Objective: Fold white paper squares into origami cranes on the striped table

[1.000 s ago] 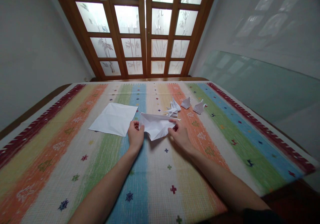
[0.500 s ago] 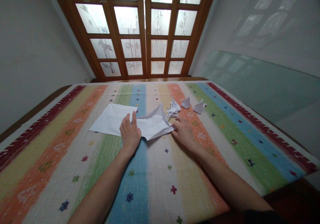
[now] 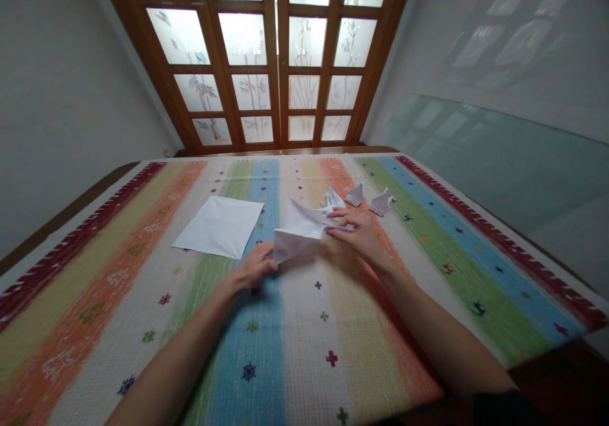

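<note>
A creased white paper sheet (image 3: 299, 236) is lifted a little off the striped tablecloth (image 3: 295, 324) in the middle of the table. My left hand (image 3: 252, 269) pinches its near left corner. My right hand (image 3: 359, 236) grips its right side, fingers closed along a fold. A flat white sheet (image 3: 219, 226) lies just to the left, untouched.
Three small folded white paper figures (image 3: 354, 194) lie on the cloth just beyond my right hand. A wooden door with frosted glass panes (image 3: 278, 64) stands behind the table. A glass panel (image 3: 499, 160) leans on the right wall. The table's edge (image 3: 66, 207) shows at left.
The paper lay pressed flat under both hands half a second ago. Now both hands have lifted it, the left moving to its near corner and the right up to its right side.
</note>
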Tool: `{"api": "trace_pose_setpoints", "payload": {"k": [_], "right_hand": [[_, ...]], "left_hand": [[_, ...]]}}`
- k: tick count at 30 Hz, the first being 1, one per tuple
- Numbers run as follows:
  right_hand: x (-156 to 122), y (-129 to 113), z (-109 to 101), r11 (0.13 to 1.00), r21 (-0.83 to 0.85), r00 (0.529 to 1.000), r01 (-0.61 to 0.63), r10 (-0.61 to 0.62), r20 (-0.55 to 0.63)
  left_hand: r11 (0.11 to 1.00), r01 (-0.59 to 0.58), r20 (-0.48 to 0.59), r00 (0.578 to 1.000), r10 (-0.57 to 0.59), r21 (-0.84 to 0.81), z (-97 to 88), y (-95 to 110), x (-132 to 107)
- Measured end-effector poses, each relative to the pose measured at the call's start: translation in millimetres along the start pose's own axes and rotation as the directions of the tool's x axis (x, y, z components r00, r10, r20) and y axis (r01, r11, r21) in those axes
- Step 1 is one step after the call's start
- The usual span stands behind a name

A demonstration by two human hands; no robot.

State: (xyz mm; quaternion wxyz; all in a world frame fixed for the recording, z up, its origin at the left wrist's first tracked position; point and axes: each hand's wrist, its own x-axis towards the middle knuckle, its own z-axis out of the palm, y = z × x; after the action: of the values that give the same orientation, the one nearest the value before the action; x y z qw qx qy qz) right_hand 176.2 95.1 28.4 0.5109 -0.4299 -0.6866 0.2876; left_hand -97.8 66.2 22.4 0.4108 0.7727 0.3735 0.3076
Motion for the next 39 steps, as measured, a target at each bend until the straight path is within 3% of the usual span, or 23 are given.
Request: {"api": "trace_pose_setpoints", "payload": {"k": [2, 4, 6, 9, 12, 15, 21, 25, 28, 32, 35, 37, 39], "right_hand": [[3.7, -5.4, -0.7, 0.989, 0.101, 0.994, -0.11, 0.108, 0.028], [6.3, -7.2, -2.1, 0.948, 0.216, 0.969, -0.234, 0.209, 0.135], [7.8, -5.7, -3.0, 0.873, 0.362, 0.939, -0.326, 0.257, 0.227], [8.1, -2.2, -0.6, 0.78, 0.538, 0.942, -0.321, 0.204, 0.266], [6.8, -2.8, 8.2, 0.772, 0.568, 0.941, -0.285, 0.114, 0.318], [3.4, -5.1, 23.2, 0.731, 0.578, 0.907, -0.362, 0.134, 0.398], [-9.7, -5.0, 53.9, 0.649, 0.569, 0.857, -0.505, 0.298, 0.42], [-13.0, -9.3, 64.4, 0.574, 0.623, 0.844, -0.531, 0.295, 0.448], [-11.5, -10.4, 67.8, 0.589, 0.591, 0.826, -0.552, 0.291, 0.482], [-8.1, -5.7, 64.2, 0.581, 0.59, 0.825, -0.561, 0.334, 0.456], [-5.4, 1.4, 55.7, 0.581, 0.599, 0.834, -0.551, 0.36, 0.418], [-4.3, 8.4, 50.1, 0.639, 0.533, 0.832, -0.555, 0.421, 0.362], [-4.8, 17.1, 46.6, 0.754, 0.373, 0.84, -0.542, 0.474, 0.263]], "left_hand": [[0.995, 0.103, -0.124, 0.987, -0.1, 0.018, 2.0, 6.8, 1.4], [0.986, 0.165, -0.247, 0.955, -0.167, -0.029, 4.7, 9.5, 3.6], [0.977, 0.141, -0.348, 0.918, -0.19, -0.161, 6.7, 9.2, 5.4], [0.921, 0.019, -0.457, 0.864, -0.211, -0.388, 8.2, 7.7, 6.0], [0.825, -0.039, -0.429, 0.867, -0.252, -0.564, 10.1, 9.1, 5.7], [0.758, -0.034, -0.389, 0.873, -0.295, -0.651, 13.0, 11.8, 7.0], [0.762, -0.003, -0.389, 0.862, -0.327, -0.648, 10.6, 11.7, 11.1], [0.761, -0.009, -0.366, 0.881, -0.301, -0.648, 6.5, 10.9, 12.9], [0.749, -0.029, -0.362, 0.887, -0.285, -0.661, 7.5, 9.8, 15.3], [0.823, -0.012, -0.434, 0.854, -0.286, -0.567, 7.1, -0.1, 14.8], [0.945, 0.074, -0.501, 0.833, -0.235, -0.32, 0.7, -14.5, 10.3], [0.977, 0.195, -0.529, 0.822, -0.21, -0.085, -3.4, -22.8, 6.9], [0.928, 0.352, -0.523, 0.818, -0.241, 0.123, -4.1, -26.1, 4.0]]}}
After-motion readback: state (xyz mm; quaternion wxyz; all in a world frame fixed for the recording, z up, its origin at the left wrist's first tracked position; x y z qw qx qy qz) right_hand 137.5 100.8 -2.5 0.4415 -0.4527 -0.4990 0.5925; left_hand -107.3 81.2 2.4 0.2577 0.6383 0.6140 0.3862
